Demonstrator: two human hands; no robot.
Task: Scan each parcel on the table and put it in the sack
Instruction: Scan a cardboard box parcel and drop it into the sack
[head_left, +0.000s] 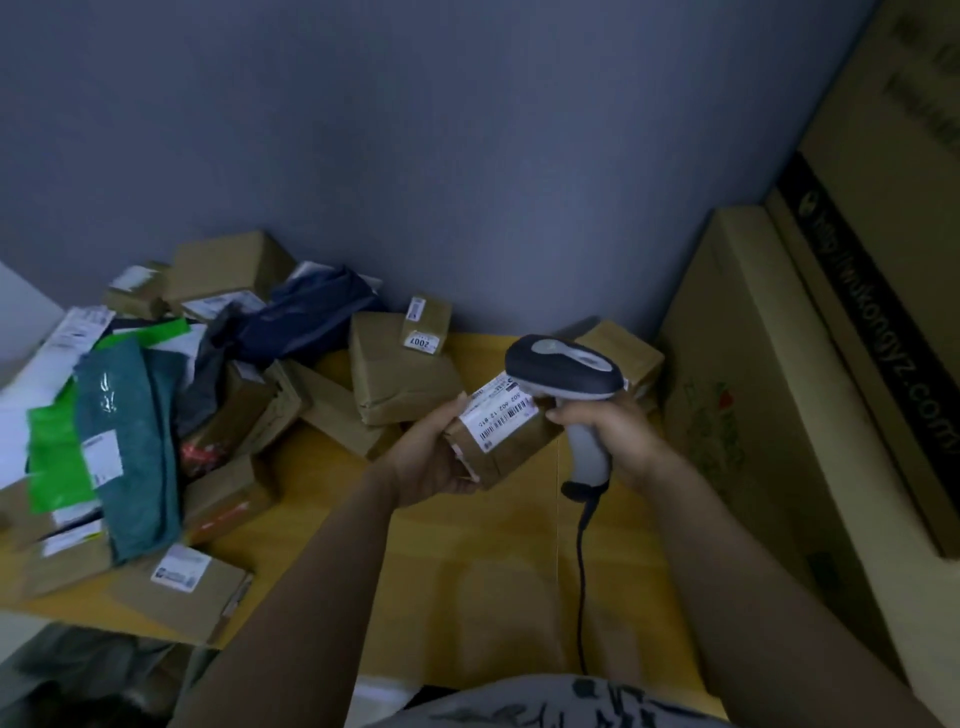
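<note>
My left hand (434, 457) grips a small brown parcel (511, 447) above the yellow table (467, 571), its white barcode label (501, 415) facing up. My right hand (605, 428) holds the grey handle of a corded barcode scanner (563, 366), whose dark head sits just above the label's right end. More parcels cover the table's left and back: brown boxes (400, 374), a teal mailer bag (130, 447), green bags (54, 457) and a dark blue bag (311, 312). At the bottom left, a dark opening (88, 675) may be the sack; it is too dim to tell.
Large cardboard boxes (769, 415) stand against the wall at the right, close to my right arm. A small box (623, 353) lies behind the scanner. The scanner's black cable (581, 571) hangs down across the table toward me. A grey wall rises behind the table.
</note>
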